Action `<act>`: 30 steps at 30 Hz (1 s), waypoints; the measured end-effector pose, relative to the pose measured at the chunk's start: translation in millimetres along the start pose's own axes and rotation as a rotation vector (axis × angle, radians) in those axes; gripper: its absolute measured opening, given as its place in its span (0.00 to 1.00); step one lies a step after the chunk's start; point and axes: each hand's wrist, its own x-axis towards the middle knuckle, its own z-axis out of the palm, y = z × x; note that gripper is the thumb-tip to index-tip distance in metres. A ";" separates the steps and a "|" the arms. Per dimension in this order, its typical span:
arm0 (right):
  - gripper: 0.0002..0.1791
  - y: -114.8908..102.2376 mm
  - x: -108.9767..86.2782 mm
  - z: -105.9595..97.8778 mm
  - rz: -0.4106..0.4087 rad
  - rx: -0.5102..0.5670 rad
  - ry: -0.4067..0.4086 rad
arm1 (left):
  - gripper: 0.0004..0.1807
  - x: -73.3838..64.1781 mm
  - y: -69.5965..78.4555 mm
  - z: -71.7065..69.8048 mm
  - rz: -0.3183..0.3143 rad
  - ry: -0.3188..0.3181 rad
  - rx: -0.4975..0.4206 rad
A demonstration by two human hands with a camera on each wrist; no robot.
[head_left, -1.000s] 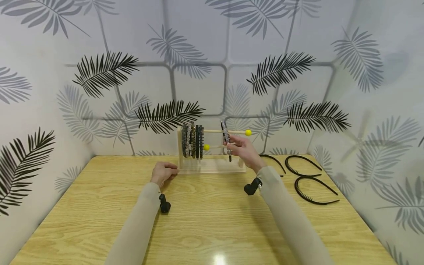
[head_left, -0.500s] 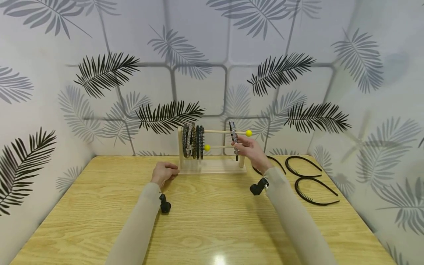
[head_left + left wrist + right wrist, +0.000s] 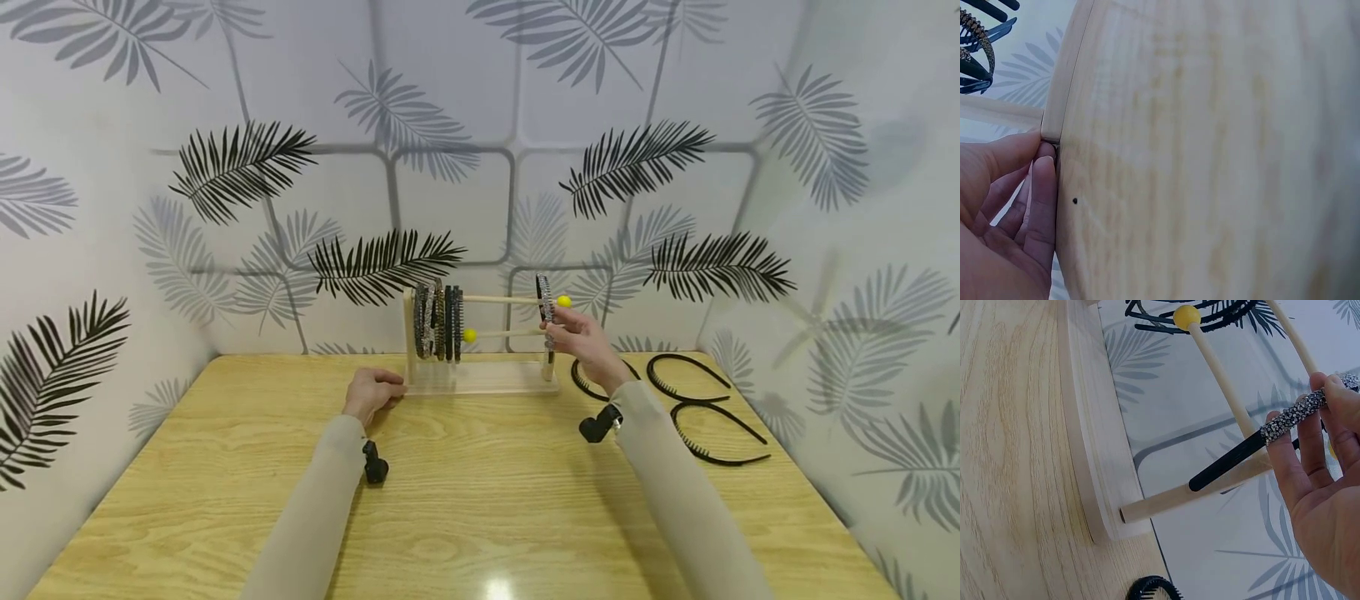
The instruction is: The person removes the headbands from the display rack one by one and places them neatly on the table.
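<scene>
In the head view, a pale wooden headband stand (image 3: 487, 379) with horizontal rods sits at the back of the table. My right hand (image 3: 587, 343) pinches a glittery silver headband (image 3: 545, 300) with thumb and fingers. That headband stands upright around the upper rod, just short of the yellow ball (image 3: 564, 302) at its tip. The right wrist view shows its sparkling band and smooth black end (image 3: 1225, 461). At the stand's left end, my left hand (image 3: 371, 392) grips the base corner, thumb and fingertips against the wood (image 3: 1050, 128). Several beaded headbands (image 3: 438, 321) hang bunched at the rods' left end.
Three black toothed headbands lie on the table at right: one beside the stand (image 3: 576, 379), one behind (image 3: 690, 358), one nearer the front (image 3: 697, 452). A second yellow ball (image 3: 469, 335) caps a shorter rod. Leaf-patterned walls (image 3: 450, 200) enclose the table (image 3: 465, 500).
My right hand has slid the glittery headband rightward along the upper rod, from mid-rod to beside the yellow ball. The left hand has stayed at the stand's left corner.
</scene>
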 end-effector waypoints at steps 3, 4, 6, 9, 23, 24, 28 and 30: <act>0.28 1.0 -1.2 -6.3 0.001 -0.014 0.021 | 0.13 -0.2 -1.1 0.9 0.000 0.000 -0.002; 0.28 1.1 -1.7 -8.4 0.000 -0.018 0.029 | 0.13 -0.1 -1.3 1.0 0.004 -0.001 -0.001; 0.27 1.1 -2.6 -12.5 -0.012 -0.013 0.042 | 0.13 -0.1 -1.0 0.8 0.007 -0.002 -0.004; 0.28 0.5 -4.5 -18.2 -0.032 -0.012 0.052 | 0.13 -0.7 0.2 0.3 0.010 -0.004 -0.004; 0.34 1.7 -20.9 -39.5 0.019 -0.070 0.063 | 0.13 -0.4 -1.2 0.9 0.006 -0.003 -0.016; 0.34 2.0 -21.8 -40.4 0.013 -0.064 0.060 | 0.13 0.1 -1.3 1.0 0.006 -0.002 -0.015; 0.34 3.6 -23.9 -44.5 0.019 -0.041 0.048 | 0.13 1.3 -1.8 0.7 0.009 -0.001 -0.011; 0.35 3.5 -25.0 -46.0 0.024 -0.038 0.042 | 0.12 1.2 -1.6 0.6 0.012 -0.001 -0.009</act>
